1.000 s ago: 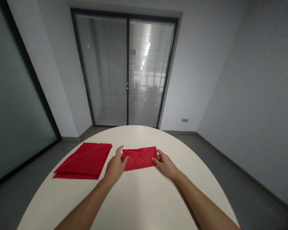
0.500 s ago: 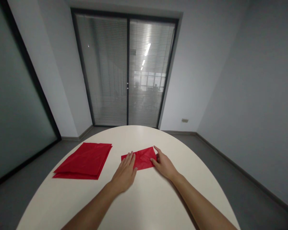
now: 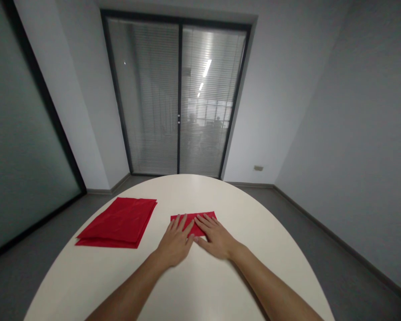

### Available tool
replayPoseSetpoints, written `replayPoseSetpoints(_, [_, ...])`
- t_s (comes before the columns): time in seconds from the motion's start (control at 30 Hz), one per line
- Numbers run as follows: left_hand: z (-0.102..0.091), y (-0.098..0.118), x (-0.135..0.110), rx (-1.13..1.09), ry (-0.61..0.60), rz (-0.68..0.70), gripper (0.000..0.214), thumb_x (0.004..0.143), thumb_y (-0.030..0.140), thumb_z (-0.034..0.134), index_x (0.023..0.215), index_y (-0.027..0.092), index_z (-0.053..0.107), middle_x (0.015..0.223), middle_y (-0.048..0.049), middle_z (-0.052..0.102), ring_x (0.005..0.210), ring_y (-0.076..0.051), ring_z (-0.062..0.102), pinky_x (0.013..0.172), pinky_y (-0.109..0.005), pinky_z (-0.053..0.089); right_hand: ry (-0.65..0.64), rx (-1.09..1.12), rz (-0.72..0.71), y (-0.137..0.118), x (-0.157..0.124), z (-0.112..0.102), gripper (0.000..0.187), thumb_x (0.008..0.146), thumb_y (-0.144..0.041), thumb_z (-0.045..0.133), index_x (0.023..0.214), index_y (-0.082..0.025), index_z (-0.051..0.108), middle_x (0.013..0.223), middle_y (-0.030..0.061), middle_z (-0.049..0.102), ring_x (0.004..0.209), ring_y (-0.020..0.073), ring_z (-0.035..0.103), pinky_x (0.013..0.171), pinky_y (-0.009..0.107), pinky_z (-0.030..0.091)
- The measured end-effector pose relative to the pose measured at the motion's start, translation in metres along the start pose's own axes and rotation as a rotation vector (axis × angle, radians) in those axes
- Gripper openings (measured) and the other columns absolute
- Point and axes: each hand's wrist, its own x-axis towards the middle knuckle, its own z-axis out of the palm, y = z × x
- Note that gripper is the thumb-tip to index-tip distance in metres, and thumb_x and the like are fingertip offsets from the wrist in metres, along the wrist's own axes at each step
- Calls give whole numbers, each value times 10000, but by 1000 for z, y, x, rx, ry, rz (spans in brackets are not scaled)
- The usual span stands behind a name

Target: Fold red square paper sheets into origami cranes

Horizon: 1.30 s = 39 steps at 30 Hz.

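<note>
A thin red sheet (image 3: 196, 230), plastic-looking and folded into a small rectangle, lies on the table in front of me. My left hand (image 3: 175, 244) rests flat on its left part, fingers spread. Over the right part lies my right hand (image 3: 218, 240), palm down with its fingers stretched out. The two hands nearly meet at the middle, and they cover much of the folded sheet. Neither one grips anything.
Larger red folded sheets (image 3: 120, 221) lie stacked at the left side of the round white table (image 3: 200, 285). Beyond the table's curved far edge stands a glazed partition with blinds (image 3: 150, 102). Grey walls and a frosted panel (image 3: 20, 147) surround the table.
My right hand has let go of the folded sheet's right edge and moved left, flattening onto it. The sheet's right end now lies lower. My left hand has stayed in place.
</note>
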Motion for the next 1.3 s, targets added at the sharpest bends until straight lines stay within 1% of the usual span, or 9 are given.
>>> replayPoseSetpoints(0.13, [3, 0, 2, 48, 38, -80, 593, 992, 392, 350, 1484, 69, 416, 1571, -221, 330, 1474, -370, 280, 1181, -557, 258, 10, -17, 23, 0, 1, -1, 766, 937, -660, 429, 1528, -176, 380, 1596, 127, 319, 1500, 332, 226, 1214, 541, 179])
replayPoseSetpoints(0.3, [4, 1, 2, 116, 77, -176, 602, 969, 383, 357, 1459, 42, 436, 1551, -238, 364, 1456, -374, 321, 1172, -556, 259, 13, -10, 33, -1, 3, -2, 751, 913, -662, 473, 1519, -225, 401, 1607, 116, 301, 1494, 348, 234, 1198, 562, 186])
replayPoseSetpoints(0.37, [1, 2, 1, 117, 96, -152, 586, 953, 338, 376, 1453, 38, 440, 1542, -235, 384, 1459, -363, 321, 1186, -555, 229, 2, -24, 32, -2, 4, -2, 744, 917, -644, 478, 1528, -230, 383, 1605, 116, 306, 1492, 359, 230, 1194, 564, 189])
replayPoseSetpoints(0.43, [-3, 2, 1, 94, 96, -67, 566, 936, 263, 381, 1462, 57, 434, 1550, -200, 391, 1467, -328, 316, 1199, -533, 219, 2, -51, 28, -3, 4, -3, 708, 926, -599, 485, 1529, -245, 381, 1602, 113, 317, 1482, 370, 246, 1180, 573, 201])
replayPoseSetpoints(0.5, [-6, 2, 0, 57, 58, 9, 562, 920, 204, 376, 1467, 90, 437, 1557, -157, 397, 1464, -292, 333, 1196, -497, 258, 15, -80, 17, -5, 4, -4, 649, 937, -527, 489, 1525, -271, 388, 1595, 103, 342, 1463, 369, 280, 1160, 580, 221])
replayPoseSetpoints(0.57, [-7, 1, 0, 33, 13, 20, 559, 916, 189, 375, 1464, 105, 450, 1555, -141, 406, 1451, -286, 359, 1179, -480, 307, 27, -99, 1, -6, 3, -4, 600, 947, -445, 478, 1521, -296, 390, 1585, 89, 367, 1442, 352, 313, 1143, 573, 241])
replayPoseSetpoints(0.83, [0, 0, 1, 39, 40, -63, 570, 991, 394, 361, 1482, 114, 434, 1571, -174, 359, 1458, -356, 324, 1173, -545, 294, 65, -91, -23, 0, 4, -6, 522, 953, -312, 430, 1473, -298, 474, 1537, 58, 454, 1373, 297, 396, 1106, 507, 305])
replayPoseSetpoints(1.1, [-7, 6, 1, 57, 20, -121, 574, 968, 373, 381, 1492, 143, 430, 1591, -142, 342, 1476, -334, 291, 1200, -515, 242, 99, -80, -36, 3, 5, -5, 548, 907, -292, 495, 1454, -271, 504, 1516, 66, 482, 1374, 289, 414, 1124, 493, 304])
replayPoseSetpoints(1.3, [-9, 10, 7, 34, 75, -162, 571, 899, 323, 459, 1441, 146, 499, 1543, -137, 431, 1436, -332, 360, 1191, -487, 262, 105, -55, -21, 4, 2, -4, 517, 952, -341, 470, 1462, -268, 496, 1528, 62, 466, 1415, 286, 393, 1147, 485, 306])
